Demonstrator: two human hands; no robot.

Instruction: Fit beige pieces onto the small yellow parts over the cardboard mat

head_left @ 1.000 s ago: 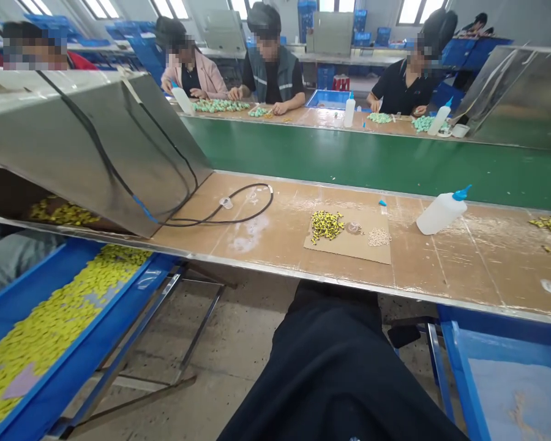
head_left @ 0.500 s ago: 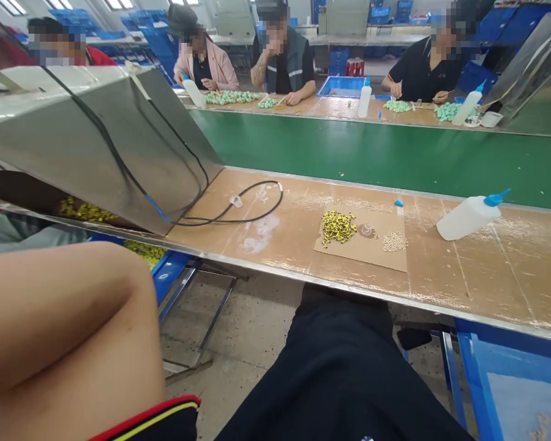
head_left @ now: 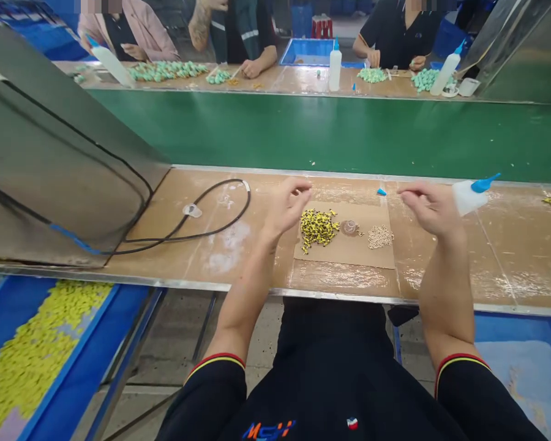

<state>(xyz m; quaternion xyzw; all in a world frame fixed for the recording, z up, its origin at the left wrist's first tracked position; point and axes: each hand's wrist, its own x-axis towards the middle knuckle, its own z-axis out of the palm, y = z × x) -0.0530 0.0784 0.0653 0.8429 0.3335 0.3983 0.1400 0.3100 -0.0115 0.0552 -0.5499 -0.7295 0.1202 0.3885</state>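
The yellow-black pieces (head_left: 318, 229) lie in a loose pile on the left part of the cardboard (head_left: 344, 258), which is flat on the bench (head_left: 266, 272) before me. To the right of this pile, on the same cardboard, is a small round cup (head_left: 349, 228), and I cannot tell what is inside it. Further right there is a smaller heap of pale beads (head_left: 380, 237).

My left hand (head_left: 285, 209) is near the left side of the cardboard, closest to the yellow-black pieces. Its fingers are bent, with the thumb near to them. My right hand (head_left: 435, 209) is to the right of the cardboard, bent in a similar way, and it hides a part of the white bottle (head_left: 469, 197) with blue nozzle. For both hands, I cannot tell if the fingertips meet or pinch something small.

Between my hands, just behind the cardboard, is a blue cap (head_left: 381, 192). On my left, a black cable (head_left: 206, 234) makes a loop beside the metal box (head_left: 68, 147). Below the bench, the left tray (head_left: 131, 313) contains many yellow pieces (head_left: 37, 343). Beyond the green strip (head_left: 275, 131), three people sit at the opposite bench (head_left: 298, 79), with piles of mint pieces (head_left: 168, 70).
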